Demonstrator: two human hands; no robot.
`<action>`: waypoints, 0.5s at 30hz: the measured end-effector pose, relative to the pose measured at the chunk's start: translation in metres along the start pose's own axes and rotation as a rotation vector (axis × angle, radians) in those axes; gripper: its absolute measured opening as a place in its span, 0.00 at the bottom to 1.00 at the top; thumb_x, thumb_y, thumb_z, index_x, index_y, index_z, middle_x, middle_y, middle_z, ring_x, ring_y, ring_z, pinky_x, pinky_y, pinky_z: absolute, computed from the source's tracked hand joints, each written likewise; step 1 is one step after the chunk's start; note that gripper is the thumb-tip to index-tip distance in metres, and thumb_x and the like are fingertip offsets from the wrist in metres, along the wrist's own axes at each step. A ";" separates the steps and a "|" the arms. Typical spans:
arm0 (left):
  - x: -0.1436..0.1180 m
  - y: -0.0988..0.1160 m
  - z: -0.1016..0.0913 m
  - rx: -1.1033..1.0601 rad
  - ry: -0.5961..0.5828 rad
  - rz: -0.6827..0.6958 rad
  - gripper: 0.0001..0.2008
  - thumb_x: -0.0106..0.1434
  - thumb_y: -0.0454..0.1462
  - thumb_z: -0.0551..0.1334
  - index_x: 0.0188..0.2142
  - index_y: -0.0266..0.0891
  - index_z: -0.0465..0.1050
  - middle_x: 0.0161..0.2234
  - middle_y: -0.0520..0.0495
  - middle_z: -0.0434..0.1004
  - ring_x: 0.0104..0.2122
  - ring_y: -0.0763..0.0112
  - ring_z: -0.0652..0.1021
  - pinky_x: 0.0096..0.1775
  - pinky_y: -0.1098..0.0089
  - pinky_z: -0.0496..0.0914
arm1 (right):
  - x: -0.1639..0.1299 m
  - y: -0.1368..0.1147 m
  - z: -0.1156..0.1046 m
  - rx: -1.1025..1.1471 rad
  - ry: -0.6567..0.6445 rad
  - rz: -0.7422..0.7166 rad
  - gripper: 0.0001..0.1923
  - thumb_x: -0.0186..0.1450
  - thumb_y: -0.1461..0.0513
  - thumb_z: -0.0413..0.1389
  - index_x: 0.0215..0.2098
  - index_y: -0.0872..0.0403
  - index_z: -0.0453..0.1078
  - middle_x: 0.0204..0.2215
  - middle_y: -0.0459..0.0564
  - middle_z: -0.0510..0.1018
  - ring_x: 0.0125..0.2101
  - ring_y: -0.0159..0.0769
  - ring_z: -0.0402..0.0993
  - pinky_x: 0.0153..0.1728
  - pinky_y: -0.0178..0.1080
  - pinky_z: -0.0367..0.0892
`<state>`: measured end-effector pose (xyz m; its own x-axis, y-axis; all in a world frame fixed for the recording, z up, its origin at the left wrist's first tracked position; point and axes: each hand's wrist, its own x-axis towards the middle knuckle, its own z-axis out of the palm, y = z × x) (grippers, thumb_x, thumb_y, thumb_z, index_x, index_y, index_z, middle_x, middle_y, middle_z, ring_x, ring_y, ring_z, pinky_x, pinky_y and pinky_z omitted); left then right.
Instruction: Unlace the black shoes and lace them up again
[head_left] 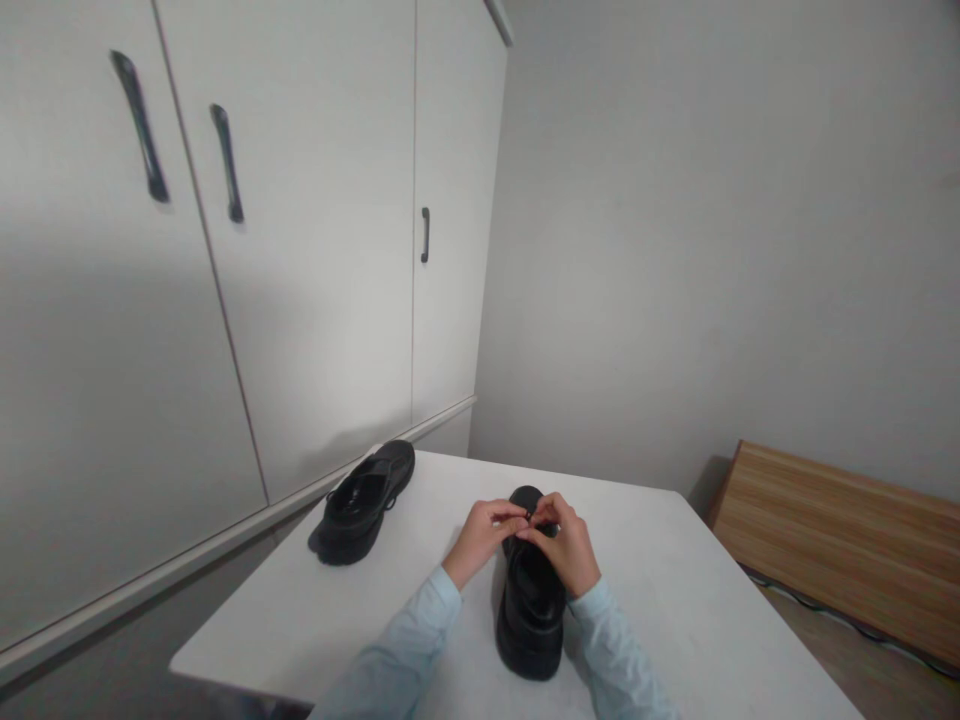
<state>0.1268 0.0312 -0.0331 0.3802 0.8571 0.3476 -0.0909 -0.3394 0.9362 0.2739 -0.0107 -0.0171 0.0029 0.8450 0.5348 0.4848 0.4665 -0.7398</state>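
Person seated at white table (675, 600). Left hand (480, 535) and right hand (566, 545) meet over the near black shoe (531, 610), fingertips pinched narrow on a small dark bit at its upper, likely a lace end. Lacing looks under way, not finished. Shoe sits near the front edge, matte, chunky-soled. Second shoe (364, 500) lies untouched at the left edge, by the cupboard (300, 300).

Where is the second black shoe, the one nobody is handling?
In the head view, the second black shoe lies on the white table near its far left corner, by the cabinets, left of both hands.
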 end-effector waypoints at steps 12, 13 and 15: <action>-0.006 0.024 0.004 -0.135 0.008 0.085 0.11 0.59 0.43 0.60 0.32 0.36 0.68 0.30 0.45 0.78 0.34 0.67 0.77 0.41 0.68 0.68 | -0.009 0.035 0.011 0.123 0.068 0.144 0.36 0.43 0.59 0.66 0.48 0.52 0.60 0.45 0.52 0.70 0.48 0.44 0.67 0.51 0.47 0.61; -0.006 0.025 0.004 -0.135 0.017 0.084 0.11 0.59 0.43 0.60 0.31 0.36 0.67 0.29 0.45 0.78 0.33 0.67 0.78 0.41 0.67 0.68 | -0.009 0.036 0.012 0.146 0.071 0.161 0.37 0.42 0.59 0.67 0.49 0.52 0.60 0.45 0.52 0.70 0.48 0.44 0.67 0.51 0.47 0.61; -0.006 0.028 0.004 -0.136 0.043 0.084 0.11 0.58 0.43 0.61 0.31 0.35 0.67 0.28 0.45 0.78 0.32 0.67 0.78 0.42 0.67 0.69 | -0.009 0.039 0.013 0.165 0.078 0.196 0.39 0.40 0.59 0.68 0.48 0.52 0.60 0.44 0.52 0.71 0.48 0.44 0.67 0.51 0.47 0.61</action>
<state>0.1260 0.0152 -0.0092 0.3265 0.8449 0.4239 -0.2459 -0.3571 0.9011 0.2813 0.0037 -0.0563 0.1527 0.9036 0.4001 0.3192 0.3381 -0.8853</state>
